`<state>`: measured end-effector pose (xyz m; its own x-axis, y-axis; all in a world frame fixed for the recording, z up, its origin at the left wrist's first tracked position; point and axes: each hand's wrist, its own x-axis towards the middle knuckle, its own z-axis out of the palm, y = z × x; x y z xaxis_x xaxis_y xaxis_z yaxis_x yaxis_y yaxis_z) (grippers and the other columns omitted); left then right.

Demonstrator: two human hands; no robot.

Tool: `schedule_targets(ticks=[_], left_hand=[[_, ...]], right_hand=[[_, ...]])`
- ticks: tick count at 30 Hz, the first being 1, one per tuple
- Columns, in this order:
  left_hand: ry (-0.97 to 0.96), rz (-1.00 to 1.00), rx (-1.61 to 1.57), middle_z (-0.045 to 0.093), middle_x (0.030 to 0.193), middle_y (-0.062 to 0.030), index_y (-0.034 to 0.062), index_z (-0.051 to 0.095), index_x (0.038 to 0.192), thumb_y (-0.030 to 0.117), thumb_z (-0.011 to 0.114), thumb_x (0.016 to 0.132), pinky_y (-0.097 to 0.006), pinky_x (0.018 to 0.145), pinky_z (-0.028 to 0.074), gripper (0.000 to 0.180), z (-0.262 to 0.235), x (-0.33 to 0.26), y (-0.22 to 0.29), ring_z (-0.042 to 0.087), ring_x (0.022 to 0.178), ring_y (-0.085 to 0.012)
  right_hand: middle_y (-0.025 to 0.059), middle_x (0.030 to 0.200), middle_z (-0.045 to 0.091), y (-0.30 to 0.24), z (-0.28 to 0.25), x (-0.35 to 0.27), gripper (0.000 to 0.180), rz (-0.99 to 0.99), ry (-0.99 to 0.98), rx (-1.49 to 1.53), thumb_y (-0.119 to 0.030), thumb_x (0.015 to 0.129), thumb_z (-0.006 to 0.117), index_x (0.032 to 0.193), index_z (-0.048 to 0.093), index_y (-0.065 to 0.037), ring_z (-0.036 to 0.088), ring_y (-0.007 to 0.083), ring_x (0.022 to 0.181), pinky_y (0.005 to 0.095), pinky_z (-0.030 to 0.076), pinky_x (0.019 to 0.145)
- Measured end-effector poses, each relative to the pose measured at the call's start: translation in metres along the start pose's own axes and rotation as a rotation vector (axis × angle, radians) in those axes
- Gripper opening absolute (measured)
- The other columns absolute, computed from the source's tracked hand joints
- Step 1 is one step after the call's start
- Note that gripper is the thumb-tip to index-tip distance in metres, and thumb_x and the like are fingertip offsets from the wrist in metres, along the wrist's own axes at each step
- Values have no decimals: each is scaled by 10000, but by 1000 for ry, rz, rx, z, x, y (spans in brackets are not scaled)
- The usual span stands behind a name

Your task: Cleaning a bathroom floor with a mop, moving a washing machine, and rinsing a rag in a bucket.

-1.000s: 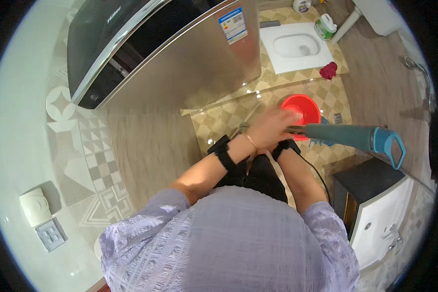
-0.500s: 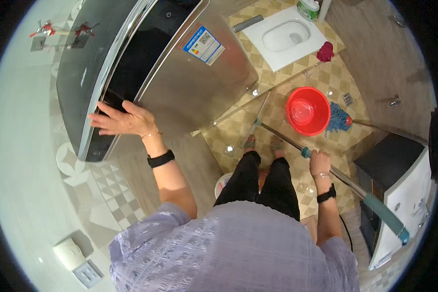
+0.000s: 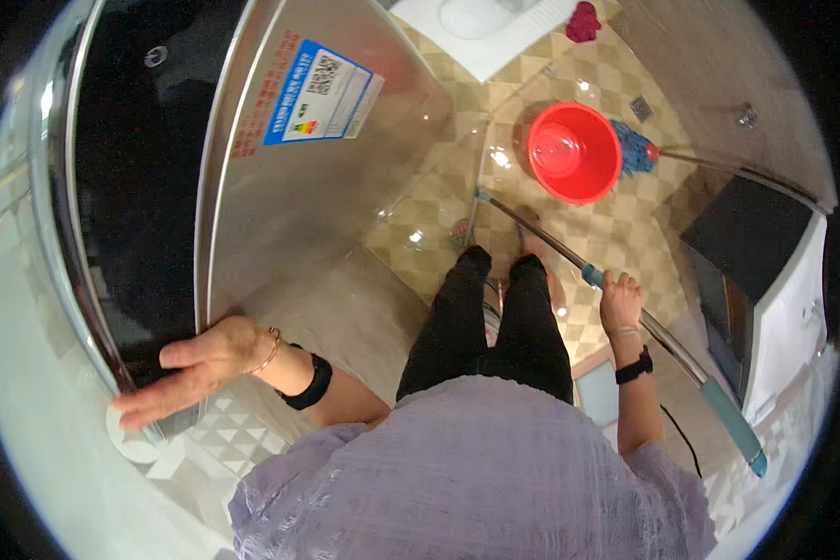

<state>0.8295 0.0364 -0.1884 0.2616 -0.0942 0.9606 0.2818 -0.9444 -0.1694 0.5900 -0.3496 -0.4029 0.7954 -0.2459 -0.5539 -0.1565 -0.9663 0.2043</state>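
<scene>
My right hand (image 3: 622, 303) is closed round the metal pole of a floor squeegee (image 3: 672, 343), which has a teal grip and collar. The pole slants down to a thin, pale blade on the wet tiles by my feet. My left hand (image 3: 196, 367), fingers stretched out, is at the lower edge of a big appliance with a black glossy front (image 3: 145, 187) and metal side (image 3: 317, 201). I cannot tell whether it touches the surface. A blue label with a code (image 3: 322, 93) sticks on the metal side.
A red bucket (image 3: 574, 154) stands on the yellow checked tiles (image 3: 523, 98), beside a blue mop head (image 3: 635, 149). Beyond are a white squat toilet (image 3: 476, 42) and a dark red cloth (image 3: 583, 23). To the right stands a dark cabinet with a white basin (image 3: 784, 317).
My left hand has moved down along the appliance, which now looms larger at the left. The view has shifted, and the bucket sits higher. My right hand keeps its grip on the squeegee pole.
</scene>
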Motion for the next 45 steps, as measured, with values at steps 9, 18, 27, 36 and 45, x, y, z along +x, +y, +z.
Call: schedule_targets(ticks=[9,18,27,36,45], left_hand=[[-14,-84,-50,136,1412,-268,-12,255,1349,310,314,940,-473,1055,94,524,8,12,7,78,1342,-340],[-21,-128,-60,133,1411,-275,1,264,1350,309,315,942,-465,1052,110,514,13,20,2,89,1341,-342],[-40,-145,-84,154,1406,-275,0,263,1348,321,319,939,-455,1054,116,523,15,20,5,84,1343,-332],[-41,-124,-150,91,1427,-257,17,250,1358,283,327,940,-453,1057,108,502,16,22,-1,35,1351,-311],[-39,-139,-135,88,1431,-245,13,265,1350,280,336,944,-432,1067,77,491,17,22,1,44,1351,-301]], right_hand=[[164,847,594,14,-24,11,266,-47,-422,142,-64,790,513,1040,431,-102,623,327,775,402,515,645],[167,825,581,38,-35,-11,370,-194,-337,204,-142,787,568,1138,459,-104,613,311,726,381,502,610],[148,761,602,2,-75,63,294,-410,-168,98,-110,774,503,1056,530,-32,620,282,722,358,496,617],[108,803,648,-59,-95,154,147,-670,-173,0,-137,759,519,844,628,-86,641,244,767,362,504,618],[128,792,642,-131,-92,178,113,-810,-186,99,-123,719,557,779,637,-70,635,286,762,386,502,637]])
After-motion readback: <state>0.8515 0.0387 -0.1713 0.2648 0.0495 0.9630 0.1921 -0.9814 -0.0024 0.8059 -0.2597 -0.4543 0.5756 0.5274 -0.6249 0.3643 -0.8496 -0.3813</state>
